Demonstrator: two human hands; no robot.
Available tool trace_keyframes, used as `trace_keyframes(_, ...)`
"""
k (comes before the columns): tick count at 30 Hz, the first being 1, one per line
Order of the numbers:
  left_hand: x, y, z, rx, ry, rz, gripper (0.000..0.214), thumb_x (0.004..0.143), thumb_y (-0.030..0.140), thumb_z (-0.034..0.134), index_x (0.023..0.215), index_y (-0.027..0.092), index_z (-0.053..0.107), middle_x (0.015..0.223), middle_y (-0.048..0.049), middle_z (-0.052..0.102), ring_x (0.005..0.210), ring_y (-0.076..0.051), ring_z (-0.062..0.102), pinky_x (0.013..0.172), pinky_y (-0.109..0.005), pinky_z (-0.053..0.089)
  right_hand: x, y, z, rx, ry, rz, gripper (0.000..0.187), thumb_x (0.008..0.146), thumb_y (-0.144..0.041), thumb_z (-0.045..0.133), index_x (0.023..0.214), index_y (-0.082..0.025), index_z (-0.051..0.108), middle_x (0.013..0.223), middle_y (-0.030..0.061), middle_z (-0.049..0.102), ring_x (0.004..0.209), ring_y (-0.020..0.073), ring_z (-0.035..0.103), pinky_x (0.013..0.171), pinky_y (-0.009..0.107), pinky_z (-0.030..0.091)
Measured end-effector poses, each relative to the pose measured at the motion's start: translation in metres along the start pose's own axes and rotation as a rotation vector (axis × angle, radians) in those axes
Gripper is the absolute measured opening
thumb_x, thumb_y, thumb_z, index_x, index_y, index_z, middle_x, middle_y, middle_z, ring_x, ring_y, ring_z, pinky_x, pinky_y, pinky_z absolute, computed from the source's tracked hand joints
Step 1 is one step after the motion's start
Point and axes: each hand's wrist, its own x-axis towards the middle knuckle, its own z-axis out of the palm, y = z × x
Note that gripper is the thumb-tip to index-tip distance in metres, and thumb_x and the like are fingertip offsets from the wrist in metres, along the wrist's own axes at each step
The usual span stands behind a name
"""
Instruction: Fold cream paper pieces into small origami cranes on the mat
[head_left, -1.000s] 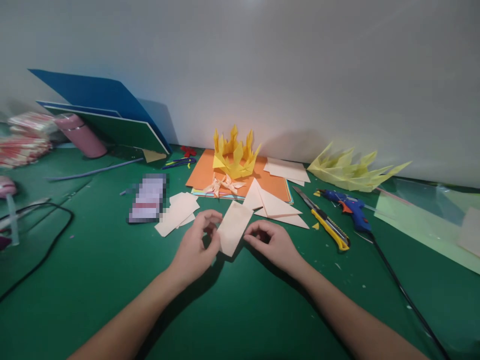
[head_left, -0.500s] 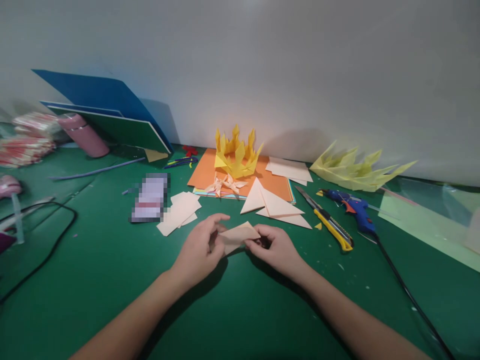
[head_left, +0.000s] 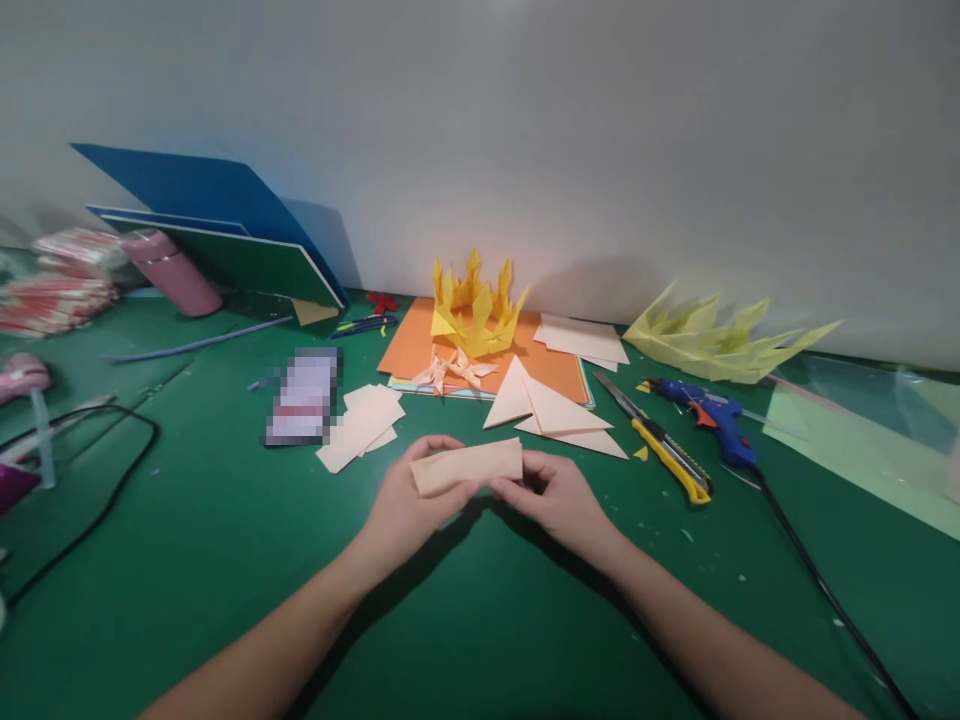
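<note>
A pale peach piece of paper (head_left: 466,466), folded into a narrow strip, is held just above the green table between both hands. My left hand (head_left: 412,500) grips its left part, thumb along the lower edge and fingers behind. My right hand (head_left: 559,490) pinches the right end between thumb and fingers. Just beyond lie peach paper triangles (head_left: 551,400). To the left of them is a small stack of peach paper sheets (head_left: 364,425). Two folded peach paper shapes (head_left: 454,370) rest in front of a yellow paper crown (head_left: 478,315).
An orange paper stack (head_left: 405,340) lies under the crown. On the right are a yellow utility knife (head_left: 664,455) with its blade out, a blue glue gun (head_left: 712,415) with its cord, and a pale yellow paper crown strip (head_left: 720,340). Leftward are a phone (head_left: 304,395) and pink bottle (head_left: 172,270).
The folded paper has turned from a slanted, pointed shape to a long, nearly level strip facing me. My left hand has closed its raised fingers behind it.
</note>
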Motion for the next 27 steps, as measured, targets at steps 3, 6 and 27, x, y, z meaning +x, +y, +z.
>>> trace_keyframes(3, 0.004, 0.002, -0.007, 0.025, 0.009, 0.000, 0.035, 0.062, 0.026, 0.068, 0.092, 0.019, 0.052, 0.074, 0.0011, 0.065, 0.059, -0.012, 0.059, 0.052, -0.022, 0.048, 0.002, 0.002, -0.003, -0.079, 0.017, 0.006, 0.022, 0.071, -0.037, 0.063, 0.067, -0.016, 0.064, 0.054, -0.0021, 0.057, 0.048, 0.0099, 0.046, 0.045, 0.021, 0.036)
trace_keyframes(6, 0.009, 0.005, -0.016, 0.063, 0.056, -0.007, 0.036, 0.061, 0.025, 0.069, 0.092, 0.018, 0.054, 0.073, 0.0008, 0.065, 0.058, -0.012, 0.060, 0.052, -0.023, 0.049, 0.005, 0.003, -0.011, -0.019, 0.076, 0.031, 0.024, 0.069, -0.040, 0.063, 0.066, -0.016, 0.061, 0.053, -0.0020, 0.055, 0.047, 0.0097, 0.045, 0.045, 0.022, 0.036)
trace_keyframes(27, 0.009, -0.022, -0.009, 0.095, 0.064, 0.365, 0.035, 0.077, 0.013, 0.055, 0.105, 0.026, 0.038, 0.122, -0.0057, 0.043, 0.069, -0.007, 0.059, 0.070, -0.030, 0.052, 0.001, 0.008, -0.012, -0.163, 0.331, -0.267, 0.005, 0.077, -0.023, 0.057, 0.074, -0.020, 0.061, 0.075, 0.0027, 0.065, 0.068, 0.0165, 0.058, 0.066, 0.029, 0.047)
